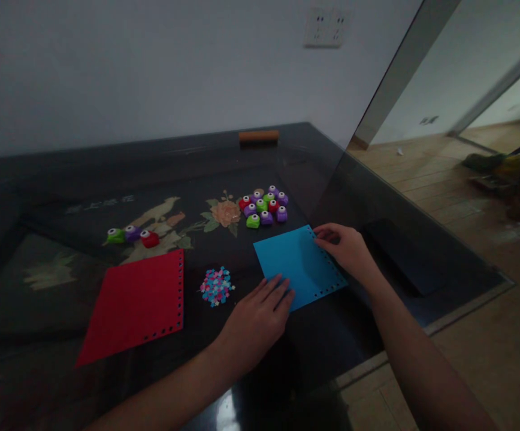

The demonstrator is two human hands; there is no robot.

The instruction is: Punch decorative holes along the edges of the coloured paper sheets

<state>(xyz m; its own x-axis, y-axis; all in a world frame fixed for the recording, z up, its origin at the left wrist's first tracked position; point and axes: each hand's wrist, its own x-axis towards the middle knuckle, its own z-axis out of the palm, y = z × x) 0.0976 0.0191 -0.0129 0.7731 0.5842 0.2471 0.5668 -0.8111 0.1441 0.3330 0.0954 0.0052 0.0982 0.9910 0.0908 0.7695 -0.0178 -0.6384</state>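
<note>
Dark glossy worktop (341, 179) with a floral inlay, set against a pale wall; wooden floor at 3 o'clock. Left hand (255, 317) lies flat, fingers spread, pressing the near corner of the blue sheet (298, 263). Right hand (345, 248) rests on the sheet's 2 o'clock edge, fingers curled lightly over it, nothing gripped. Blue sheet shows punched holes along its right and near edges only; its other edges appear unpunched. Red sheet (136, 305), at 9 o'clock, is likewise punched on two edges. Confetti (216, 286) lies between the sheets. Punches (264, 206) cluster at 12 o'clock, three more (132, 235) at 10 o'clock.
</note>
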